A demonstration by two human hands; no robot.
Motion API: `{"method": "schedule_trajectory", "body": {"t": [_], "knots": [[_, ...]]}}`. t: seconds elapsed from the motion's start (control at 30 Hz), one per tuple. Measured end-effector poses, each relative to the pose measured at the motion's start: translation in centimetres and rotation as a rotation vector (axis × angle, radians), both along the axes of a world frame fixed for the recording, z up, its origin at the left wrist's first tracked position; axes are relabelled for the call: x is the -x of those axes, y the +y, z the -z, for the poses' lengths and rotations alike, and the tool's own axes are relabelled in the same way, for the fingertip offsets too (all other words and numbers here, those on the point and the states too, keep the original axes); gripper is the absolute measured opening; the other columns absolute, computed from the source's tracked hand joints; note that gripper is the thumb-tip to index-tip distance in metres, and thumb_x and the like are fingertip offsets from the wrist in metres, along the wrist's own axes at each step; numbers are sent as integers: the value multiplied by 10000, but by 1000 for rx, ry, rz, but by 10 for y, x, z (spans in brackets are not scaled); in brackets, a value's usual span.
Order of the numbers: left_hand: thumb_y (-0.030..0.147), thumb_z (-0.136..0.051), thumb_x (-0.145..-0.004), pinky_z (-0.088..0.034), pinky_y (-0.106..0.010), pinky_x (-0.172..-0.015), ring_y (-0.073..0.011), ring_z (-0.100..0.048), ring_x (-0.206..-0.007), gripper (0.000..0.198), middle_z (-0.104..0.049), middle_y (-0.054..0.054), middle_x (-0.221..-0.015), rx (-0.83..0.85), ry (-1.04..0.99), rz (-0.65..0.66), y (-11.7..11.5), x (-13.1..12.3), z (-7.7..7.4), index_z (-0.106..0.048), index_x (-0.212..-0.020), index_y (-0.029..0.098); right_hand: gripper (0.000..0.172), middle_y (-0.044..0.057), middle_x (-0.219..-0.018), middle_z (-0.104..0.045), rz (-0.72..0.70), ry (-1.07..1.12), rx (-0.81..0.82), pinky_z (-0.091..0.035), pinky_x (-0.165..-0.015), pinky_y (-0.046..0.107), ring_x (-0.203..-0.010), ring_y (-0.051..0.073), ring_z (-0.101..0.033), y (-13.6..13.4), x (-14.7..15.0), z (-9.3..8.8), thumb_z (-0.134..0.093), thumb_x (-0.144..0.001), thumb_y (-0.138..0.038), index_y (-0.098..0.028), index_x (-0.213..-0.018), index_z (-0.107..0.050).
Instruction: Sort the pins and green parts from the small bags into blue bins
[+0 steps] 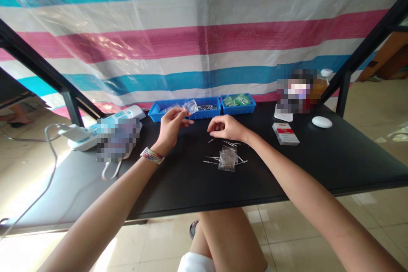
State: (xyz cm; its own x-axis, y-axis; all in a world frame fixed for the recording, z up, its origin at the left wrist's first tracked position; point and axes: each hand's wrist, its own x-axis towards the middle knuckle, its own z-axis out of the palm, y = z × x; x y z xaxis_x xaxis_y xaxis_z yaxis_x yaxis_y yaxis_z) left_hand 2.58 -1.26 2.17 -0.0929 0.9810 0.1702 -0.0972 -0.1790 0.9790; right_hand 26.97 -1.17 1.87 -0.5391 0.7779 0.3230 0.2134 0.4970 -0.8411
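Note:
My left hand (173, 127) pinches a small clear plastic bag (191, 106) between thumb and fingertips, in front of the blue bins. To its right, my right hand (228, 127) hovers low over the table with its fingers curled together; whatever is in them, if anything, is hidden. Just below those fingers lies a thin metal pin, like a blind rivet (211, 140). More loose rivets (232, 143) are scattered nearby. Closer to me, a pile of small clear bags (228, 159) rests on the black table (185, 182), with several rivets sticking out around it.
Three blue bins stand at the back: a left bin (154, 115) with clear bags, a middle bin (204, 114) with metal rivets, a right bin (239, 109) with green packets. A power strip (111, 124) lies left; a cigarette pack (286, 134) and white oval object (321, 122) lie right.

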Motion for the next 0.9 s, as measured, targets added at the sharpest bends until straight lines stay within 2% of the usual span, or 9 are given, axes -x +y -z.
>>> {"method": "schedule_trajectory", "body": {"t": [0.1, 0.23, 0.33, 0.43, 0.53, 0.67, 0.73, 0.8, 0.9], "knots": [[459, -867, -773, -527, -212, -577, -164, -779, -700, 415, -778, -63, -983, 17, -66, -102, 5, 7, 1, -627, -963, 178, 124, 20, -832, -700, -121, -167, -100, -471, -727, 279, -787, 159, -634, -2, -5, 0, -833, -743, -159, -201, -860, -829], [415, -822, -820, -539, -213, -600, -157, -784, -753, 351, -774, -108, -1121, 38, -164, -196, 11, 15, 1, -638, -998, 174, 138, 26, -806, -679, -113, -285, -188, -463, -757, 303, -821, 185, -632, -4, -4, 2, -855, -758, -128, -219, -862, -849], [399, -744, -865, -579, -250, -671, -194, -797, -873, 306, -738, -149, -1284, 43, -245, -183, 14, 19, 0, -645, -1057, 182, 111, 30, -803, -684, -101, -317, -220, -455, -775, 310, -828, 189, -624, -5, -2, 4, -837, -783, -106, -212, -814, -825], [407, -648, -882, -613, -307, -757, -257, -792, -1018, 342, -697, -147, -1392, 24, -272, -149, 14, 22, 0, -642, -1161, 210, 135, 27, -827, -672, -97, -331, -257, -447, -780, 295, -835, 178, -622, -8, 0, 5, -771, -808, -62, -197, -808, -774], [399, -615, -863, -616, -327, -796, -264, -789, -1024, 377, -706, -136, -1389, -3, -255, -124, 12, 21, -1, -648, -1190, 215, 150, 11, -835, -635, -29, -311, -298, -423, -733, 272, -788, 153, -590, -12, 1, 3, -705, -791, -42, -189, -819, -696], [395, -651, -823, -584, -294, -706, -216, -783, -828, 344, -778, -126, -1157, -42, -114, -46, 4, 10, -2, -693, -1080, 170, 139, -11, -800, -607, 190, -224, -350, -396, -675, 270, -702, 133, -537, -15, 3, -3, -653, -765, -81, -202, -802, -597], [403, -689, -813, -567, -278, -680, -208, -769, -809, 312, -776, -106, -1085, -49, -13, 40, 0, 2, -2, -712, -1008, 162, 113, -16, -766, -612, 277, -73, -264, -424, -656, 267, -673, 132, -559, -13, 5, -4, -662, -765, -133, -205, -784, -577], [439, -709, -829, -564, -277, -689, -207, -751, -847, 317, -762, -100, -1099, -21, 54, 128, -5, -5, -1, -735, -977, 160, 108, -12, -765, -631, 300, 146, -61, -467, -602, 256, -651, 138, -608, -10, 7, -3, -694, -791, -241, -205, -801, -592], [553, -678, -890, -535, -277, -659, -191, -706, -783, 428, -750, -107, -1001, 67, 138, 288, -9, -11, 2, -763, -951, 139, 256, -2, -827, -663, 282, 389, 217, -509, -508, 237, -631, 142, -662, -5, 10, 2, -761, -789, -411, -200, -878, -647]]}}
